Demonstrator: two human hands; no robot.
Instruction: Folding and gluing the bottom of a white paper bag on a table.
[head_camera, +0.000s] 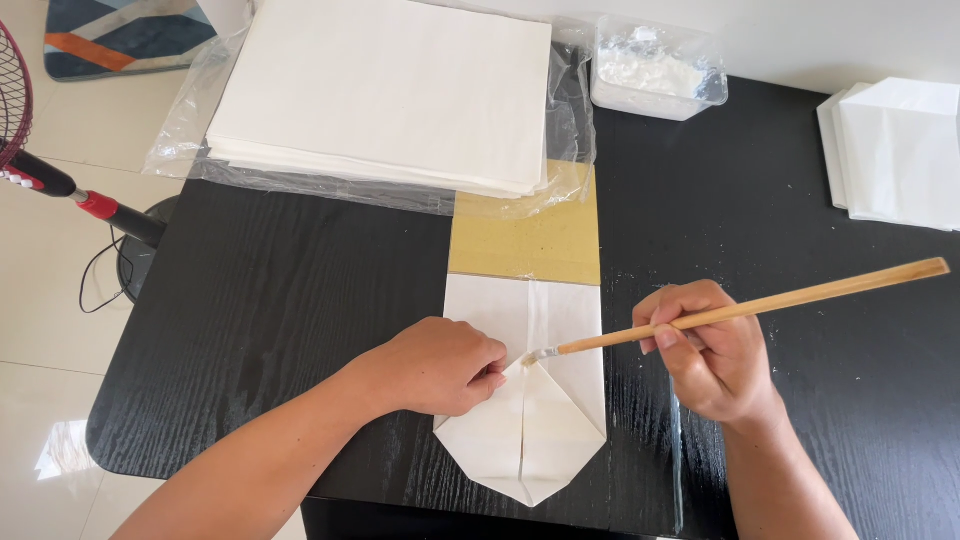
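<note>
Head view, looking down on a black wood-grain surface (300, 300). A folded white paper bag (530, 400) lies at the 6 o'clock edge of the surface, its pointed bottom flaps turned toward the viewer and its far end resting on a tan cardboard sheet (525, 240). The left hand (440, 365) is laid on the bag from 9 o'clock, fingers curled and pressed down on the left flap, so its grip is narrow and pins the paper rather than enclosing it. The right hand (710, 355) is closed around a long wooden-handled brush (740, 310), the handle slanting away toward 2 o'clock; the bristle tip (535, 356) is set on the bag just beside the left fingertips, at the top of the folded triangle.

At 12 o'clock a stack of white paper sheets (380, 90) sits on clear plastic wrap (200, 130); at 1 o'clock stands a clear plastic tub (655, 70) holding a white paste-like substance; at 2 o'clock lies a small pile of finished white bags (895, 150). A fan stand (60, 190) is seen off the surface at 10 o'clock.

The step in hand is judged to be the pasting of the bottom flap. The next move would call for the flap being kept flat while the brush is drawn along the fold edge.
</note>
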